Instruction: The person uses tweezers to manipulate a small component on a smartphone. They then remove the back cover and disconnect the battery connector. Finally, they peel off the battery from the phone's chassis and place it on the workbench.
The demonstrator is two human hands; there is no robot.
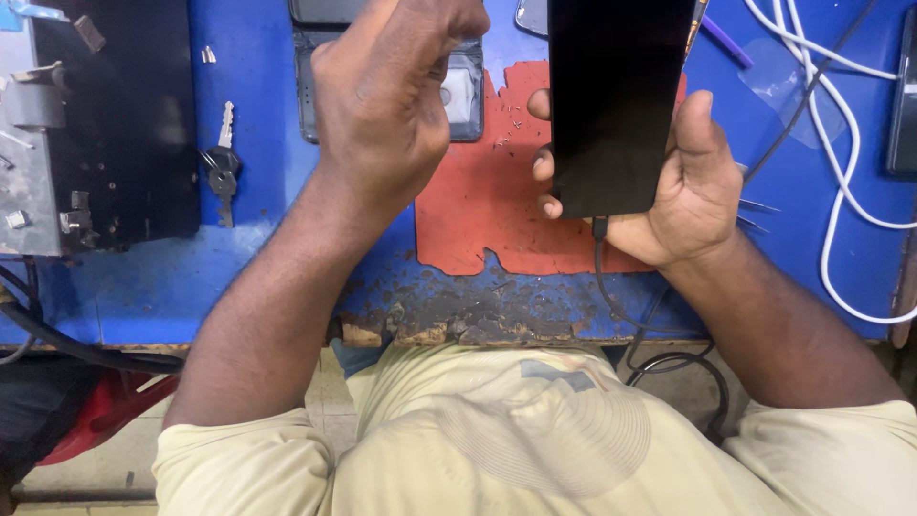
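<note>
Overhead: right hand (683, 186) clasps dark phone (616, 105), black cable (604, 272) plugged in; left hand (387, 100) grip pressed together, contents unclear.

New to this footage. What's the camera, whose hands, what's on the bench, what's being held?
There is one picture, taken by a camera worn on a person's head and looking straight down, so the arms coming in from the bottom edge are the wearer's own. No machine is involved, just two bare hands.

The right hand holds a dark phone upright by its lower edge, with a black cable plugged into its bottom end and running off the bench edge. The left hand is raised above the bench with the fingers curled in; I cannot tell whether it pinches anything.

Below them is a worn blue workbench with a red mat on it. Also lying there: a set of keys, a black and metal box at the left, white cables at the right, and a phone case partly hidden behind the left hand.
</note>
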